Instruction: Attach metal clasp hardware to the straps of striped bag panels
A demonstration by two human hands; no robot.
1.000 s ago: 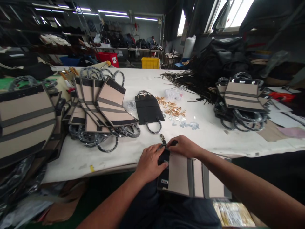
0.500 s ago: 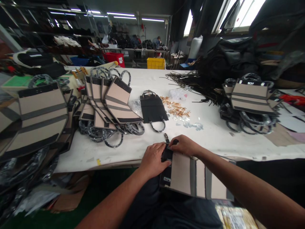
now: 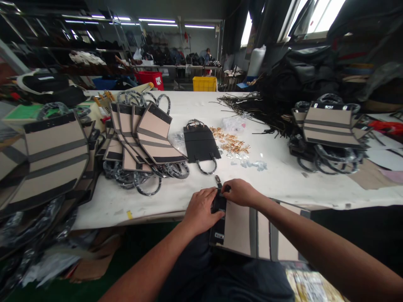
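A beige and black bag panel [image 3: 241, 226] lies across my lap against the table's front edge. My left hand [image 3: 201, 209] rests on the panel's black end strip, thumb on the strip and fingers along its far edge. The fingertips of my right hand [image 3: 237, 192] are pinched together at the strip's far end; whatever they hold is too small to make out. A short black tab with a metal piece [image 3: 218, 180] sticks out beyond the strip, close to both hands. Metal plates [image 3: 219, 236] show on the strip.
On the white table [image 3: 176, 197] are a black bag piece with handles [image 3: 201, 142], gold hardware [image 3: 234, 144], clear plastic bits [image 3: 258, 163] and black strips [image 3: 252, 110]. Stacked panels stand left [image 3: 154, 130] and right [image 3: 327, 121]. A person [image 3: 208, 53] sits far back.
The view has shifted slightly. My right hand has tilted a little over the strip's far end, and the dark item seen at its fingers is less visible. My left hand stays on the strip.
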